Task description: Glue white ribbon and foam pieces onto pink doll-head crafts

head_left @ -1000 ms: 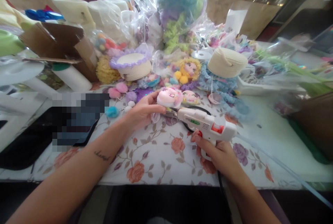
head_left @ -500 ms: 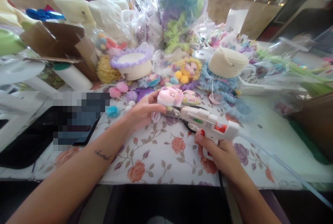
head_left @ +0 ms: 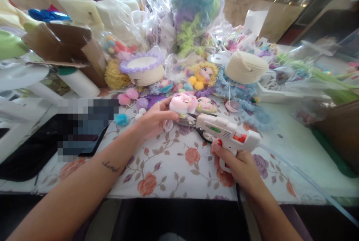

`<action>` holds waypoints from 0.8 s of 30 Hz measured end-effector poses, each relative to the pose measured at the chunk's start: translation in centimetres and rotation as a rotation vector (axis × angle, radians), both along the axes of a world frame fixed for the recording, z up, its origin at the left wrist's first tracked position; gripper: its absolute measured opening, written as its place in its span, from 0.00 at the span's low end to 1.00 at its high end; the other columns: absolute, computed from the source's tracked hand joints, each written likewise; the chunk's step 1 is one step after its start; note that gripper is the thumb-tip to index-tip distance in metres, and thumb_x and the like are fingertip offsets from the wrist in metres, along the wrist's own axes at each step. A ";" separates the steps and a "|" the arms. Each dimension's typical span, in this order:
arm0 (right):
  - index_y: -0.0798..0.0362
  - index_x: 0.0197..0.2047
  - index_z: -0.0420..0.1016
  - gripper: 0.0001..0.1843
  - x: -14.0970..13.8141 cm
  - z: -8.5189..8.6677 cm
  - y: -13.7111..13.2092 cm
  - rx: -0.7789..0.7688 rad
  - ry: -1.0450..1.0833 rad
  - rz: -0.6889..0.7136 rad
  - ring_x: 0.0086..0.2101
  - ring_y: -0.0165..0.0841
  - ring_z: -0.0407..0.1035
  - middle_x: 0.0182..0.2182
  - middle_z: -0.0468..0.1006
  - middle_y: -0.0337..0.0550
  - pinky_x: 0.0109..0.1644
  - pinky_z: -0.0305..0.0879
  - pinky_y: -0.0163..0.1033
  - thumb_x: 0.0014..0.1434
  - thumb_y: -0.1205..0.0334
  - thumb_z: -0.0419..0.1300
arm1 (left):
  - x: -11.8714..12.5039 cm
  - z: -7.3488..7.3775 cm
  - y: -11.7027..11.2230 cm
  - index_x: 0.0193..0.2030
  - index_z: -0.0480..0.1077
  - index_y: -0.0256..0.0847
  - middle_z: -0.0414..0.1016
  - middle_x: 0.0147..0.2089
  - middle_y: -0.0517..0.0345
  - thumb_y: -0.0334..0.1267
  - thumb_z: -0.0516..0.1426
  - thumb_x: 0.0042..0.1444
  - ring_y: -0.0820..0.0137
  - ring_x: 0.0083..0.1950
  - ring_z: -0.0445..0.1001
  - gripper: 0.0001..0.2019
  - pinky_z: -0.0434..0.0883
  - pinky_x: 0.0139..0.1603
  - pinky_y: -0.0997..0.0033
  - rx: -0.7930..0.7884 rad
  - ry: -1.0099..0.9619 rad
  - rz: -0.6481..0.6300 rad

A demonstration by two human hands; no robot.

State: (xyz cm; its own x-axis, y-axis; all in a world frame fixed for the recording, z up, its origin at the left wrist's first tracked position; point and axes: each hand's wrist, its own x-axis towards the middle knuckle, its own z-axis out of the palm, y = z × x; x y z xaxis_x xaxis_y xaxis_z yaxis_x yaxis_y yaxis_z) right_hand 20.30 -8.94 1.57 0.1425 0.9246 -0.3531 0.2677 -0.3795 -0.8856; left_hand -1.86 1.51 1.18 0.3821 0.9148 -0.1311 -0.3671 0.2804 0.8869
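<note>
My left hand (head_left: 153,118) is closed around a small pink plush doll head (head_left: 183,103), holding it just above the flowered tablecloth (head_left: 174,162). My right hand (head_left: 238,164) grips the handle of a white hot glue gun (head_left: 227,135), a finger on its red trigger. The gun's nozzle points left toward the underside of the pink head and sits a short way from it. A second small doll head (head_left: 205,104) lies right beside the held one. Black-handled scissors (head_left: 196,125) lie under the gun's barrel.
Behind the hands stand a yellow-haired doll (head_left: 204,73), two rope baskets (head_left: 144,71) (head_left: 245,67), pompoms (head_left: 127,96), blue lace trim (head_left: 238,91) and cellophane-wrapped bundles (head_left: 193,5). A cardboard box (head_left: 64,46) and white rolls (head_left: 77,82) sit at left. A glue stick (head_left: 303,175) trails right from the gun.
The glue gun and my right hand have drifted slightly right and back from the pink head. My left hand has held still with the head.
</note>
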 end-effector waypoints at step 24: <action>0.59 0.39 0.80 0.21 16.0 0.8 3.0 0.365 -0.587 -0.489 0.19 0.34 0.69 0.18 0.74 0.43 0.28 0.69 0.40 0.54 0.46 0.65 | 0.3 0.6 -0.4 0.50 0.76 0.38 0.82 0.40 0.56 0.28 0.69 0.45 0.73 0.36 0.76 0.23 0.71 0.36 0.81 -0.062 0.041 0.065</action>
State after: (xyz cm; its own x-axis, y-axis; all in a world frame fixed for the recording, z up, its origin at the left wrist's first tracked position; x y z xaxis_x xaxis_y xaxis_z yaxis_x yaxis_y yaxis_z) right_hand 36.27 -5.90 2.38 0.6231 0.7530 0.2118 0.6027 -0.2896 -0.7435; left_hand -1.58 1.13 1.77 0.3151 0.9271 -0.2030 -0.3501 0.3123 0.8831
